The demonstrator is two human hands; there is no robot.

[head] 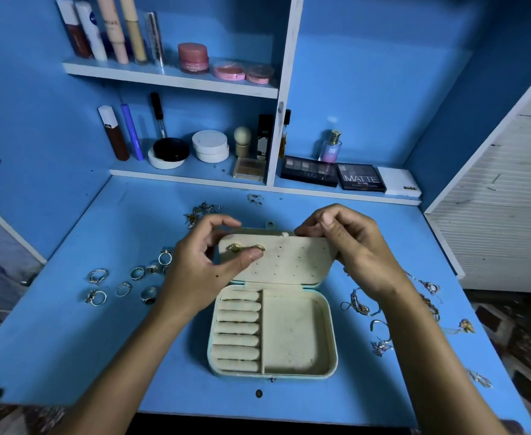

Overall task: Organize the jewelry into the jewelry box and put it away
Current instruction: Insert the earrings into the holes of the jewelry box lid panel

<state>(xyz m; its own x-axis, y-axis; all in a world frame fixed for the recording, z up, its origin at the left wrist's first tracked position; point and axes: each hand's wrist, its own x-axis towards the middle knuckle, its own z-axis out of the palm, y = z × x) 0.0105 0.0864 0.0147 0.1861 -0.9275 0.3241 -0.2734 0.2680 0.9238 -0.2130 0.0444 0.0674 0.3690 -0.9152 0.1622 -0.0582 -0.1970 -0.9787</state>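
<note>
Open on the blue desk (pixel 69 356), the jewelry box (pixel 272 373) had bare ring rolls (pixel 237 328); two gold earrings (pixel 247 248) sat in its lid panel (pixel 289 262), gripped by left hand (pixel 204 262) and right hand (pixel 352 243). Rings (pixel 123 284) lay left.

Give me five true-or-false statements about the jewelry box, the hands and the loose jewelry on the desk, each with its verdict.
1. The cream-lined jewelry box lies open. True.
2. Gold earrings sit on the perforated lid panel. True.
3. The padded ring rolls are full of rings. False: they hold none.
4. The silver rings lie left of the box. True.
5. The right hand rests flat on the blue desk. False: it pinches the panel's top edge.
</note>
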